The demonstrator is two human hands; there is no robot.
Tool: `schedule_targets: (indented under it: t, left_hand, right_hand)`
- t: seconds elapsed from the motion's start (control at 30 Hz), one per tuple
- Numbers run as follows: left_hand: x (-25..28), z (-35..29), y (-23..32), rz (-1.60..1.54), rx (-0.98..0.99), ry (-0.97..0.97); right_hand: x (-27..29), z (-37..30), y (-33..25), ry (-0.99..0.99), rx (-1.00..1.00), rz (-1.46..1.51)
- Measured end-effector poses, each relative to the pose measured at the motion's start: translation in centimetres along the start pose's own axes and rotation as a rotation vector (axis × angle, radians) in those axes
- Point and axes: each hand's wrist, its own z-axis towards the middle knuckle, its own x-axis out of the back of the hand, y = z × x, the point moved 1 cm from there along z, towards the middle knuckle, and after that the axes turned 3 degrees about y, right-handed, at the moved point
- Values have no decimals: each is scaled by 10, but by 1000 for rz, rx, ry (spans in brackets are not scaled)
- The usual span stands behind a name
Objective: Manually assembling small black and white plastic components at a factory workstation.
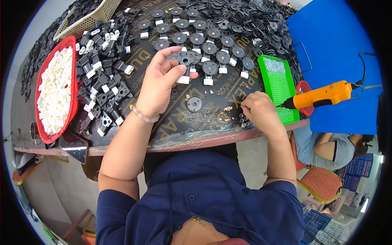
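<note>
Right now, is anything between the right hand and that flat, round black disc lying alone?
Only small pale-yellow flakes lie between the right hand and the disc; nothing bigger visibly blocks. Small silver metal cylinders sit just off that path.

Colours and Patterns

Tray [279, 90]: green, gridded. Bits [273, 65] inside: silver.
Right of tray: driver [326, 96], orange and black; panel [343, 49], blue.
Beneath tray: table [222, 96], black, gold lettering.
Beyond tray: discs [249, 24], black.
Left of tray: held part [186, 58], black, white-ended; bracelet [143, 117], pale beads, gold accent.
Far left of tray: basket [74, 81], red; pieces [55, 94], white.
Nearer than tray: shirt [245, 196], navy.
</note>
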Motion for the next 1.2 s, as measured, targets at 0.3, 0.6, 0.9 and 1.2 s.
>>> schedule_targets:
  t: [0.3, 0.6, 0.9, 1.2]
  left_hand:
    - [-7, -3, -9, -37, 168, -105]
    - [-6, -6, -14, 75, 278, -250]
    - [6, 5, 1, -50, 148, 26]
    - [19, 13, -4, -34, 69, 76]
  right_hand:
    - [5, 24, 9, 70, 136, 56]
    - [19, 94, -55, 424, 432, 125]
    - [31, 122, -42, 111, 173, 264]
    - [-13, 98, -86, -288, 148, 178]
